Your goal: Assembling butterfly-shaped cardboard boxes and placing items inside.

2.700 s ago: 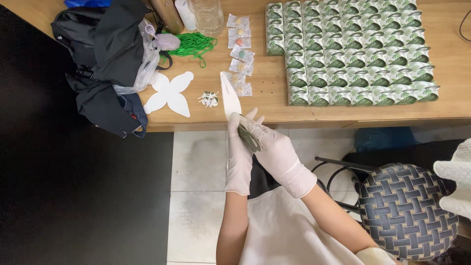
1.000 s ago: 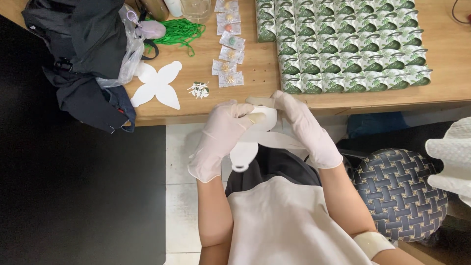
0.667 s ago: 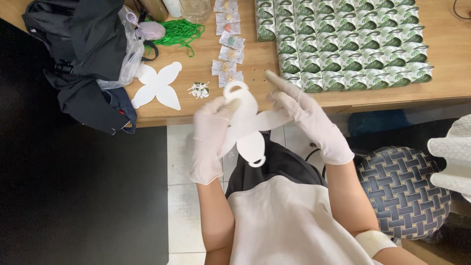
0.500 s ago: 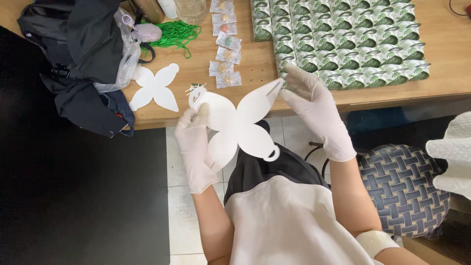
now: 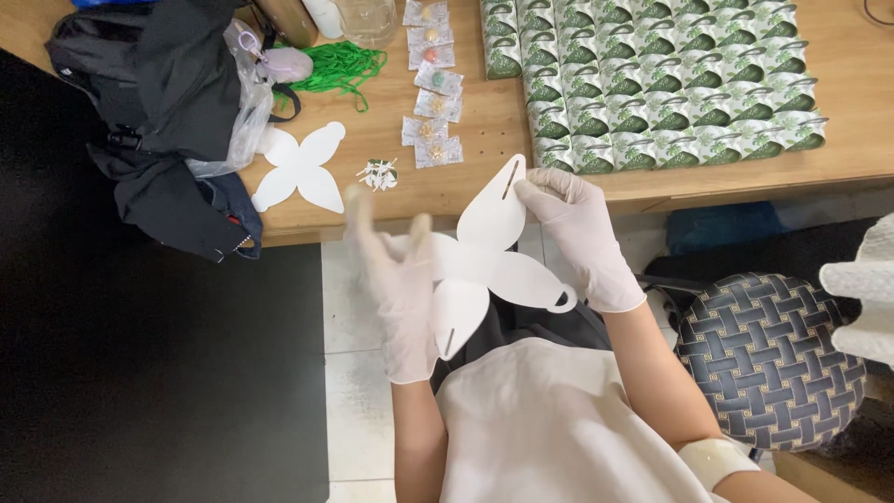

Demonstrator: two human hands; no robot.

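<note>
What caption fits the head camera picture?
Gloved left hand and right hand hold a white petal-shaped card cutout flat before a wooden table.

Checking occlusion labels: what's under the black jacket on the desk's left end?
A clear plastic bag pokes out from under the black jacket at its right edge, beside a flat white cutout. The wooden desk shows around it. Anything else beneath is covered.

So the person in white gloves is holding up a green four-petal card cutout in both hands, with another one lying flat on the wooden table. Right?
Not quite. The head view shows the held cutout is white, not green. The left hand and right hand hold it, and the second white cutout lies flat on the wooden table.
</note>
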